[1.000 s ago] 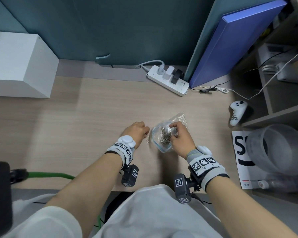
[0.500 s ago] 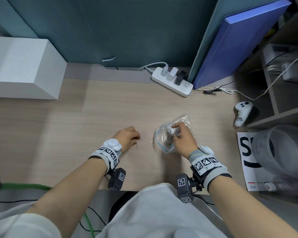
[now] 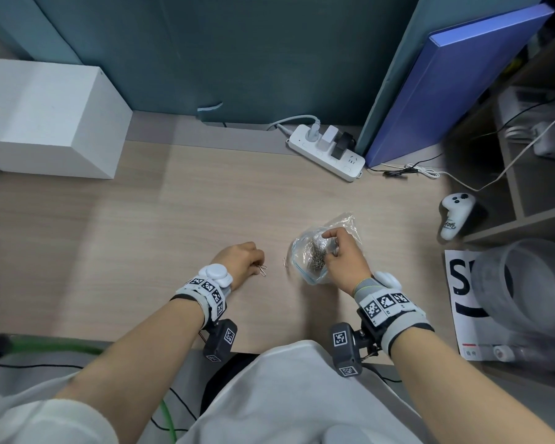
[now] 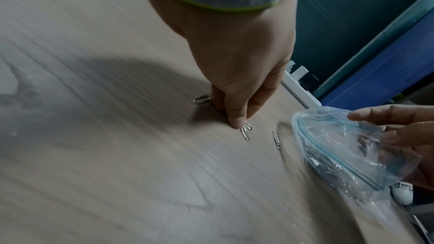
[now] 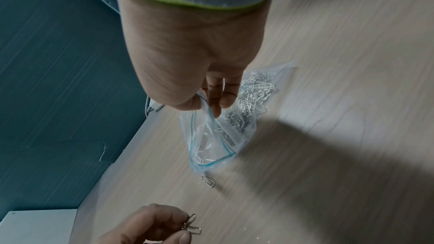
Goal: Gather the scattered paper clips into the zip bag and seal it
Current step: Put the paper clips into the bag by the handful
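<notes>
Light wood-grain desk (image 3: 180,219) is seen from the head view, bounded by a teal partition; the clear zip bag with blue seal (image 3: 311,261) lies on it, its rim pinched by the right hand (image 3: 342,261). A few silver wire paper clips (image 3: 262,270) are pinched at the left hand (image 3: 241,261).

From the left wrist, one loose silver paper clip (image 4: 276,140) is shown between hand and bag.

From the right wrist, the bag's mouth is held open, a pile of clips inside.
</notes>
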Demonstrator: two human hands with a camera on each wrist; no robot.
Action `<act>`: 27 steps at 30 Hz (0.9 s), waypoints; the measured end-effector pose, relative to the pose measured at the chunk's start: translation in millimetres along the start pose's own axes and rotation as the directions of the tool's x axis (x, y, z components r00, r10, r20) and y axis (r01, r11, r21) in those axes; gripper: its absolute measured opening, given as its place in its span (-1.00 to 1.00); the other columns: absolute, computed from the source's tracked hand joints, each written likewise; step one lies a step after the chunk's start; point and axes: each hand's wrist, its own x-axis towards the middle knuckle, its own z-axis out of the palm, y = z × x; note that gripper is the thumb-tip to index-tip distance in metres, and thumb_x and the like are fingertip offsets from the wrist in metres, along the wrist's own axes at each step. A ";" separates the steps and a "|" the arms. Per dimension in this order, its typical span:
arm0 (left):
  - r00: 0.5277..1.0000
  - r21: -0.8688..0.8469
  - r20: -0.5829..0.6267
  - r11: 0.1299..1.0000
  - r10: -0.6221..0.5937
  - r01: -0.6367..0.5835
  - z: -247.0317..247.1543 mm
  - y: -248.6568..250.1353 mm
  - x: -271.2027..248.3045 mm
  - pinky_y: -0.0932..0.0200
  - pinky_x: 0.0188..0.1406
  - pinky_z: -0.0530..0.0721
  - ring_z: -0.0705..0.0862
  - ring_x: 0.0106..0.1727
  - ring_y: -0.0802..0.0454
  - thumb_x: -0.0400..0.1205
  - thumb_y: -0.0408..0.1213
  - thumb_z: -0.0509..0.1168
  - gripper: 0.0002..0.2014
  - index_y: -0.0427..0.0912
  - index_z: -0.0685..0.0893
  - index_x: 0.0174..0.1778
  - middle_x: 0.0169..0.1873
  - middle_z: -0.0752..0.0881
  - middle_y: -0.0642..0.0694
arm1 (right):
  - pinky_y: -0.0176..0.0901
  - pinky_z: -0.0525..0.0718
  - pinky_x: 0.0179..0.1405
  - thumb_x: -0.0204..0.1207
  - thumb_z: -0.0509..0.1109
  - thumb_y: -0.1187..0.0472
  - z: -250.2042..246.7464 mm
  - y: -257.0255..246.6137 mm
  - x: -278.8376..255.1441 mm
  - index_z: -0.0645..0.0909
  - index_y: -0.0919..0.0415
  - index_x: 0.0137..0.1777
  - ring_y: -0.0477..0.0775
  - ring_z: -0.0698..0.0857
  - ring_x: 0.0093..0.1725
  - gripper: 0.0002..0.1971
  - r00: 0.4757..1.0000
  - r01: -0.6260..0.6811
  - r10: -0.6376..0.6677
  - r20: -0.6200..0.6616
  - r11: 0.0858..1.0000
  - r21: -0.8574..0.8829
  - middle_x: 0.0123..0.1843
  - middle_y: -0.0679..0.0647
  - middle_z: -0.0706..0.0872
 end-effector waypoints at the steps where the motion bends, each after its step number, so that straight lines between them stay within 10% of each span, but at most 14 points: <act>1: 1.000 -0.021 -0.016 1.000 -0.011 0.010 1.8 1.0 -1.0 0.03 -0.11 0.68 0.71 -0.07 -0.13 0.57 -0.25 0.49 -0.87 -0.06 0.75 0.01 -0.04 0.69 0.00 | -0.22 0.43 -0.30 0.54 0.22 0.46 -0.3 0.0 0.4 0.51 -0.11 0.20 -0.07 0.52 -0.28 -0.57 1.000 0.003 -0.003 -0.002 1.000 0.001 0.10 0.14 0.57; 9: 0.995 -0.045 0.021 0.994 0.097 -0.096 7.9 22.9 8.8 -0.02 0.08 0.69 0.71 0.08 -0.10 0.57 -0.42 0.44 -0.51 0.01 0.68 0.42 0.05 0.72 -0.04 | -0.15 0.48 -0.14 0.50 0.22 0.50 -4.4 0.0 -3.3 0.53 -0.03 0.23 0.01 0.55 -0.21 -0.55 1.000 0.010 -0.010 -0.020 1.000 0.001 0.21 0.11 0.55; 19: 0.968 0.070 0.034 0.966 0.248 -0.250 10.8 30.0 28.3 -0.06 -0.20 0.70 0.67 -0.11 -0.20 0.59 -0.40 0.41 -0.84 -0.08 0.78 0.01 -0.10 0.66 -0.10 | -0.06 0.59 -0.03 0.54 0.22 0.46 -9.2 3.2 -2.8 0.54 -0.01 0.26 0.11 0.61 -0.09 -0.59 0.999 0.016 -0.017 -0.041 1.000 -0.012 0.16 0.09 0.59; 27: 0.974 -0.023 0.027 0.974 0.225 -0.225 17.6 31.2 18.4 -0.02 -0.01 0.70 0.69 0.01 -0.13 0.54 -0.22 0.49 -0.76 -0.14 0.77 0.12 0.06 0.68 -0.08 | 0.00 0.64 0.08 0.53 0.22 0.47 -8.8 2.7 -1.9 0.55 -0.01 0.26 0.12 0.62 -0.02 -0.57 0.999 0.010 -0.009 -0.044 1.000 0.007 0.15 0.06 0.58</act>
